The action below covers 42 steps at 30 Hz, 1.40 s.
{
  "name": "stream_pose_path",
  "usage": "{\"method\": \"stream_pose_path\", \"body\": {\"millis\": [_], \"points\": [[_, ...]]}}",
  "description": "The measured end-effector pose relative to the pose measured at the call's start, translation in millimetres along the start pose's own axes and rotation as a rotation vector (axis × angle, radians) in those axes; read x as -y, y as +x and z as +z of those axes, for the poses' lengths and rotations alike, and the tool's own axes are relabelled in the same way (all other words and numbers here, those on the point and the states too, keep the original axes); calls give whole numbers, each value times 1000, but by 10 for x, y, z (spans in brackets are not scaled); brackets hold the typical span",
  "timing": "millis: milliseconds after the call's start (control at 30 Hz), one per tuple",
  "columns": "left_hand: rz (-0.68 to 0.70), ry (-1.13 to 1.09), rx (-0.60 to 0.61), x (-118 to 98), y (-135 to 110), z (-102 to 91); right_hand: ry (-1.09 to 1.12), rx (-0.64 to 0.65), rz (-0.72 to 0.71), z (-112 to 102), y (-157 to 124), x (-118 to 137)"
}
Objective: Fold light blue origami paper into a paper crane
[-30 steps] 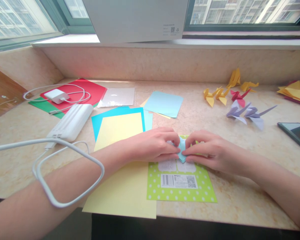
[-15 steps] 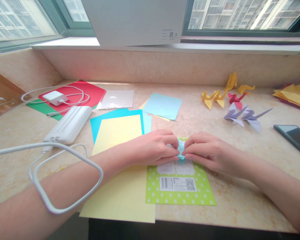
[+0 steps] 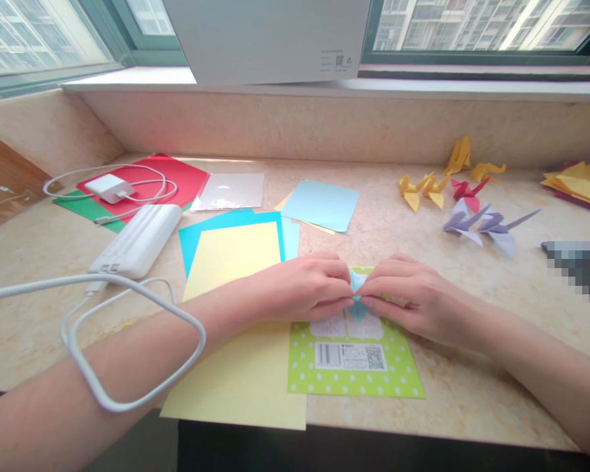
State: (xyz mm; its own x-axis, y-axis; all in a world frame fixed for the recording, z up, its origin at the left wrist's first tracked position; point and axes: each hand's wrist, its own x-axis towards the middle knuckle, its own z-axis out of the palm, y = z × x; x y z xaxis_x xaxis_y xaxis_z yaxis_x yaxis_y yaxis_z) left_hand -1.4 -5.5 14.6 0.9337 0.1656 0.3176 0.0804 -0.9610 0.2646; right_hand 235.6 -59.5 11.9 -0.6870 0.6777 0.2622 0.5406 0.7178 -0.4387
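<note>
A pale, mottled, stone-like counter (image 3: pixel 472 387) fills the scene, its near edge dropping off into a dark space below. Along the far side rises a low wall (image 3: pixel 275 128) of the same mottled stone, topped by a white sill (image 3: pixel 472 86), with green-framed windows (image 3: pixel 472 29) at left and right giving onto pale buildings. A large grey panel (image 3: pixel 275 39) stands before the windows, printed small near its lower right corner, and a wooden panel (image 3: pixel 10 180) closes the far left. At the near middle, the left hand (image 3: pixel 319 285) and right hand (image 3: pixel 408 288) meet, both pinching a small light-blue folded paper (image 3: pixel 358 309) between thumb and fingers, over a green polka-dotted packet (image 3: pixel 354 383). Left of the packet lies a pale yellow sheet (image 3: pixel 246 380), partly beneath the left forearm, with a blue sheet (image 3: pixel 191 242) showing beyond. Farther left are a white power bank (image 3: pixel 145 239), a cable (image 3: pixel 201 337) looping across that forearm, and a white charger (image 3: pixel 109 188) on a red sheet (image 3: pixel 187 174). A light-blue square (image 3: pixel 322 204) rests at the far middle; yellow, red and lavender paper figures (image 3: pixel 501 226) gather at the far right, near a yellow paper stack (image 3: pixel 583 180).
</note>
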Motion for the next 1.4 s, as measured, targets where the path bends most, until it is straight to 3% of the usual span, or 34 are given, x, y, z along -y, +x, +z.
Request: {"method": "stream_pose_path", "body": {"millis": [200,500,967,1167,1400], "points": [[-86,-110,-67,7,-3,4,64,-29,96,22,27,34],[-95,-111,-44,32,-5,4,140,-39,299,42,52,80],[-181,-160,-38,57,-21,-19,183,-60,359,66,44,38],[-174,-157,-48,44,-13,-14,223,-64,423,64,47,50],[-140,-155,-8,64,-26,-4,212,-62,400,70,43,40]]}}
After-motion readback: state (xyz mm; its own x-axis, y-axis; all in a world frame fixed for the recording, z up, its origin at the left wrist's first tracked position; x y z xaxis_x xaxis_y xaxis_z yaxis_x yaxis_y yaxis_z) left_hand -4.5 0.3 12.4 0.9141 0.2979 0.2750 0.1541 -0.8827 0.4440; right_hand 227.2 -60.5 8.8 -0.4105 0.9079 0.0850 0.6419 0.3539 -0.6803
